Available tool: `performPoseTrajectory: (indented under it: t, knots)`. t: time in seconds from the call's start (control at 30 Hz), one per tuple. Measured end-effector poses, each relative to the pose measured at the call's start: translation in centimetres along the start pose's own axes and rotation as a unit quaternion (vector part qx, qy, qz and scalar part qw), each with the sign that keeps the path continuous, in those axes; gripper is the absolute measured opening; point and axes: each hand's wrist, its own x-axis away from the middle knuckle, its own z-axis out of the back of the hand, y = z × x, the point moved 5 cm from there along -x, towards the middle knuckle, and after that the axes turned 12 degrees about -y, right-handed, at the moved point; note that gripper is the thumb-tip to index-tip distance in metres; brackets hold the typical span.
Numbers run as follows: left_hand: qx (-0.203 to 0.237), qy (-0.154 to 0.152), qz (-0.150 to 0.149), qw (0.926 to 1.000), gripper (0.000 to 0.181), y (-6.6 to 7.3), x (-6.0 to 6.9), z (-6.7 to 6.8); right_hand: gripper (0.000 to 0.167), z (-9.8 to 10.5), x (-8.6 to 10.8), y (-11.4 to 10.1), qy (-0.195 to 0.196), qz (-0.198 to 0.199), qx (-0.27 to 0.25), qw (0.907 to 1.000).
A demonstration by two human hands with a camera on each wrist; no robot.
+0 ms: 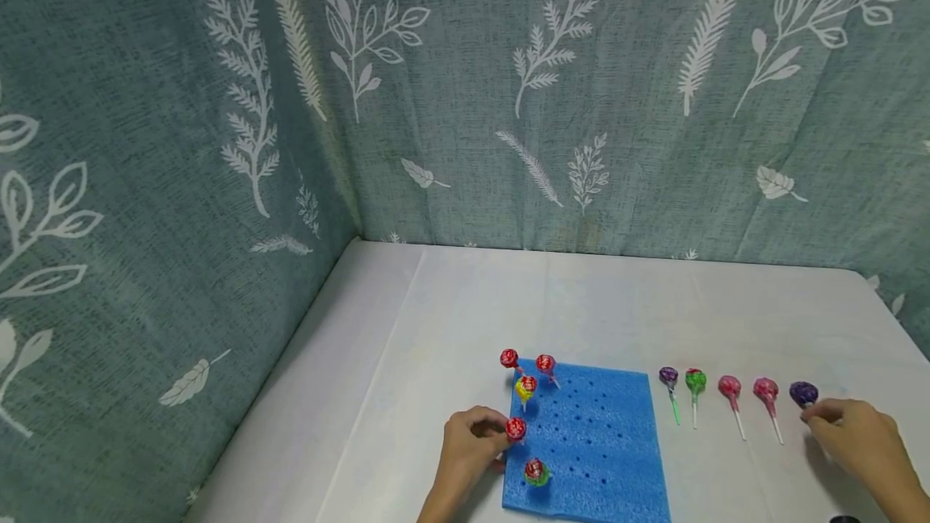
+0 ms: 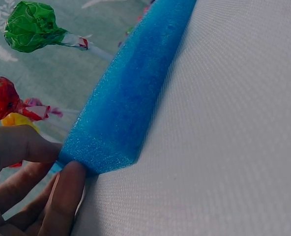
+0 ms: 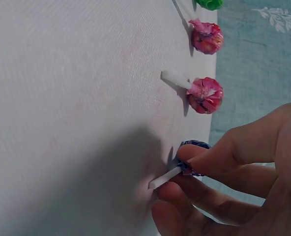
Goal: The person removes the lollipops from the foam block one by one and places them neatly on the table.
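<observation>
A blue foam block [image 1: 632,458] with rows of small holes lies on the table. My left hand [image 1: 472,446] pinches its left edge between thumb and fingers, close beside a red lollipop [image 1: 516,428]. Along that side several lollipops stand on their sticks, among them a yellow-and-red one [image 1: 525,387] and a green-and-red one [image 1: 536,471]. To the right, my right hand [image 1: 860,434] pinches a dark purple lollipop [image 1: 803,394] near its head; its white stick shows in the right wrist view.
Between the block and my right hand lies a row of lollipops: a purple one [image 1: 668,376], a green one [image 1: 695,380] and two pink ones [image 1: 730,386]. A leaf-patterned curtain [image 1: 465,103] borders the white table [image 1: 407,329]. A dark object [image 1: 844,519] shows at the bottom edge.
</observation>
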Motion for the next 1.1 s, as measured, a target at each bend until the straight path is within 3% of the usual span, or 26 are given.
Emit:
performPoseTrajectory:
  t: [0.2, 0.37, 0.57, 0.8, 1.1]
  knots:
    - [0.001, 0.0, 0.004, 1.0, 0.014, 0.0, 0.1, 0.0, 0.018, 0.0, 0.2, 0.2, -0.012, -0.004, 0.007, 0.9999]
    - [-0.001, -0.001, 0.004, 1.0, 0.014, 0.0, 0.1, 0.1, 0.013, 0.8, 0.5, -0.5, 0.014, 0.027, 0.022, 0.9993]
    - [-0.004, 0.0, 0.004, 1.0, 0.014, 0.0, 0.0, 0.1, 0.022, 1.8, 1.2, -1.9, 0.053, 0.043, 0.03, 0.9972]
    - [-0.007, -0.001, 0.005, 1.0, 0.014, 0.0, 0.0, 0.1, 0.024, 3.5, 3.3, -4.1, 0.153, 0.131, 0.027, 0.9791]
    - [0.01, -0.006, -0.007, 0.9999, 0.013, -0.2, -0.1, 0.0, 0.023, 3.5, 5.0, -6.4, 0.162, 0.183, 0.01, 0.9698]
